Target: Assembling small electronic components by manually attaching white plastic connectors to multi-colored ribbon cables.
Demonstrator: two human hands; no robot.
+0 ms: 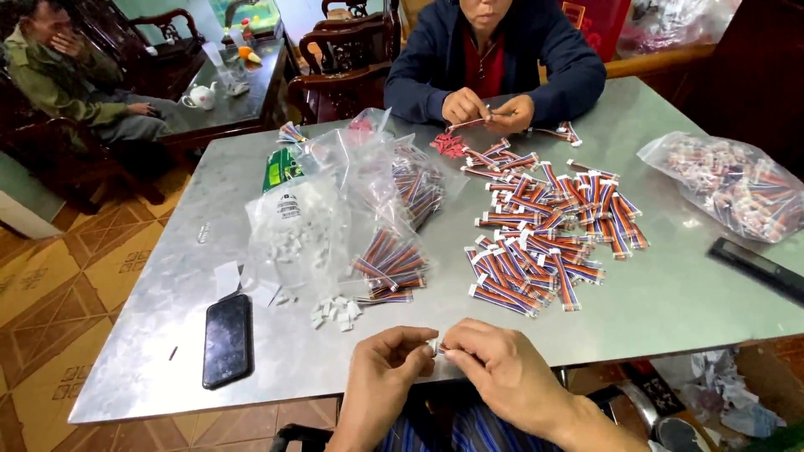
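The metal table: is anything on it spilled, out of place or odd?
Small white connectors lie loose on the table outside their clear bag, as if spilled. A black phone lies near the front edge. The striped wire bundles form an untidy heap. Nothing looks damaged.

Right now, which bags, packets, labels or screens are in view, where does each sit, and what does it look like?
Phone: left near edge of the metal table, flat black slab, screen dark.
Clear bags: table centre-left, crumpled, holding white connectors and striped wire bundles.
Green packet: behind those bags, small, partly hidden.
Clear bag: right edge, bulging with multicoloured wires.
Black flat thing: far right, kind unclear.
Left hand and right hand pinch a small white piece.
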